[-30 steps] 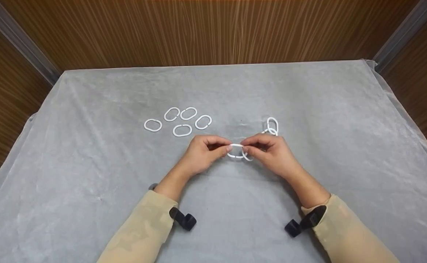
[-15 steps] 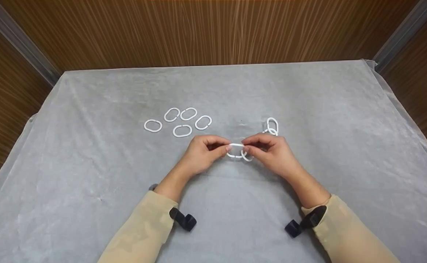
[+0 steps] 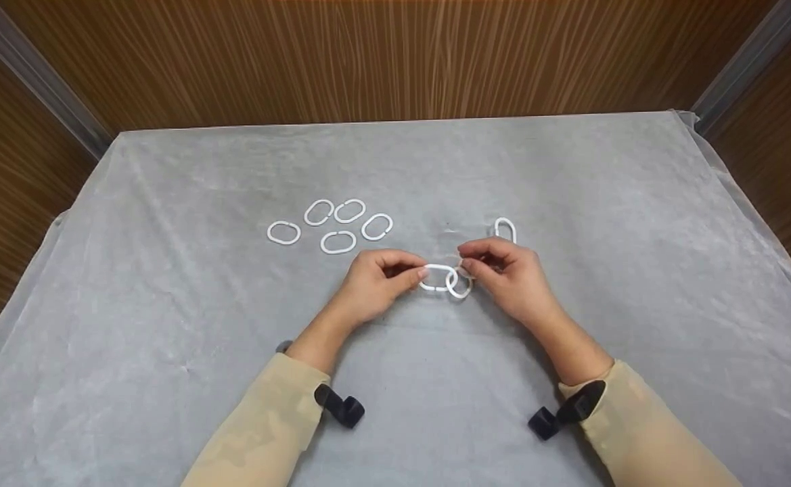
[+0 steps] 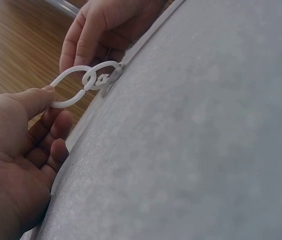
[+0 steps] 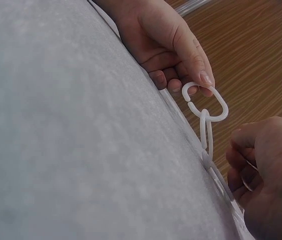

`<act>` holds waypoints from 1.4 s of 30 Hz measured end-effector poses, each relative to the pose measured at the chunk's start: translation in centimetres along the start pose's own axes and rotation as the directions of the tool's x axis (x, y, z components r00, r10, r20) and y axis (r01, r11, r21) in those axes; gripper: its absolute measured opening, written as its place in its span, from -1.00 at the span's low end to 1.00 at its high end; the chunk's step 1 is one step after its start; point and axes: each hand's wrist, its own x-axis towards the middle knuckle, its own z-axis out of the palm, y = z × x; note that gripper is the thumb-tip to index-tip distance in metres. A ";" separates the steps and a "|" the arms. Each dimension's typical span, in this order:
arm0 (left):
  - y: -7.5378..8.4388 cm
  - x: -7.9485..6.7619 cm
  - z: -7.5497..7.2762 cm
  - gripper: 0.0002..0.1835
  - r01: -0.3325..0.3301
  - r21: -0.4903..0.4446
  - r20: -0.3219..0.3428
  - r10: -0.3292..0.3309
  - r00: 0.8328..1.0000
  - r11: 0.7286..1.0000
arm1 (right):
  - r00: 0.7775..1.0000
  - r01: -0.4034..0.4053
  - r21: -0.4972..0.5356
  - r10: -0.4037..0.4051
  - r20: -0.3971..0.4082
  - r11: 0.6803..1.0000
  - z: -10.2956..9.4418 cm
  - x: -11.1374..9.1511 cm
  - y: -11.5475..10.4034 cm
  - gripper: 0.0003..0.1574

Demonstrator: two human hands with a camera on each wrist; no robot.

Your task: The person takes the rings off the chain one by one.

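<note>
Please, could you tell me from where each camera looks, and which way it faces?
Head: worn on the head, facing forward and down at loose links on grey cloth; left hand, right hand and both sleeves show.
Left wrist: on that wrist, facing along the left hand, which pinches a white link, toward the right hand; both hands show.
Right wrist: on that wrist, facing past the right hand toward the left; both hands show.
Shared: both wrist views show the pinched link and brown wood panelling.
</note>
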 end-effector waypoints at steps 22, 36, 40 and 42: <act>0.0 0.0 -0.1 -0.88 -0.013 -0.032 -0.033 0.012 0.999 0.999 | 0.996 0.057 -0.139 -0.046 0.081 0.989 -0.1 0.0 0.2 -0.75; -0.2 0.1 -0.1 -0.86 -0.017 -0.056 -0.037 0.015 0.999 0.998 | 0.996 0.055 -0.176 -0.043 0.075 0.983 -0.1 0.0 0.2 -0.77; -0.2 0.1 -0.2 -0.84 -0.008 -0.063 -0.036 0.006 0.999 0.998 | 0.997 0.043 -0.198 -0.029 0.071 0.979 -0.1 0.0 0.2 -0.80; -0.2 0.1 -0.2 -0.83 -0.005 -0.063 -0.038 0.002 0.999 0.998 | 0.997 0.038 -0.206 -0.024 0.068 0.978 -0.1 0.0 0.2 -0.82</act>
